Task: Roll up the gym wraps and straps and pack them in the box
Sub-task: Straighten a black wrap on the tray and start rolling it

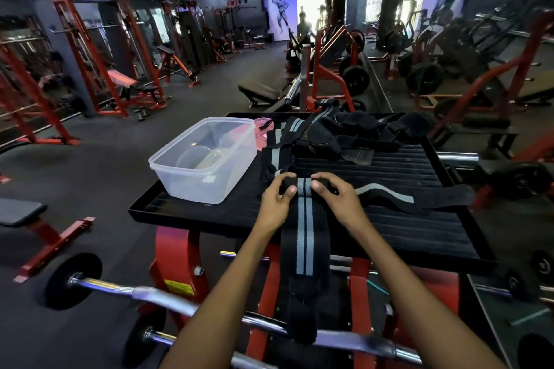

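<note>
Centrally, a black gym wrap with two grey stripes (303,237) is laid along the near part of a black ribbed platform (404,228), its loose tail draped over the near edge and hanging down in front of the red frame (177,252) below. Its far end is being rolled into a small tight cylinder, and that roll is pinched from both sides — the left hand (277,201) grips the left end with curled fingers and thumb, the right hand (332,196) grips the right end likewise. Both forearms are seen reaching in from the bottom edge.

A clear plastic box (207,159), open and without wraps in it, is set on the platform's left side, just left of the hands. A pinkish lid (263,130) is partly seen behind it. A second striped wrap (386,193) lies unrolled to the right, and a heap of black straps and wraps (344,133) is piled at the far edge.

A chrome curl bar (168,299) with black plates is seen below the platform — blurred.
</note>
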A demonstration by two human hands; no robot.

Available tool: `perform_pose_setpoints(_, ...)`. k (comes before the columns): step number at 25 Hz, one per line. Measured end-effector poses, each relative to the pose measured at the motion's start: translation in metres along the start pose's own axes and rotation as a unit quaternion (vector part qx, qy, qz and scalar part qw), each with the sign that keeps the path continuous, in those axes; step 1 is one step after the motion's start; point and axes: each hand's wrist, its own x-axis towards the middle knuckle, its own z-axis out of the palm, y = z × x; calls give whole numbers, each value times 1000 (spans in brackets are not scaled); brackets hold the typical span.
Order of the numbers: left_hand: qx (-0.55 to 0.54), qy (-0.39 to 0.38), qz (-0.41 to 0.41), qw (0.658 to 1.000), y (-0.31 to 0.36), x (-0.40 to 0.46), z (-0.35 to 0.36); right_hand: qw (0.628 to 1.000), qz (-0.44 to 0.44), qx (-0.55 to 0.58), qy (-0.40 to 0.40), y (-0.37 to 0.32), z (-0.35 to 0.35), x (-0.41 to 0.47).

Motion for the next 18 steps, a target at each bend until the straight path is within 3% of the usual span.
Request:
perform_pose_setpoints(6, -19, 33, -27, 999, 7, -3, 1, 999, -30, -16, 0, -1, 0, -1)
perform_pose_setpoints(9, -35, 56, -12, 998, 8, -5, -1, 1000, 12, -20, -15, 2, 2, -1)
perform_pose_setpoints(14, -61, 27, -16, 998, 10, -9, 2, 996, 31, -64, -57, 6, 8, 0)
perform_pose_setpoints(18, -79, 20, -26, 996, 10, -6, 2, 1000, -2, -18, 3, 4, 9, 1)
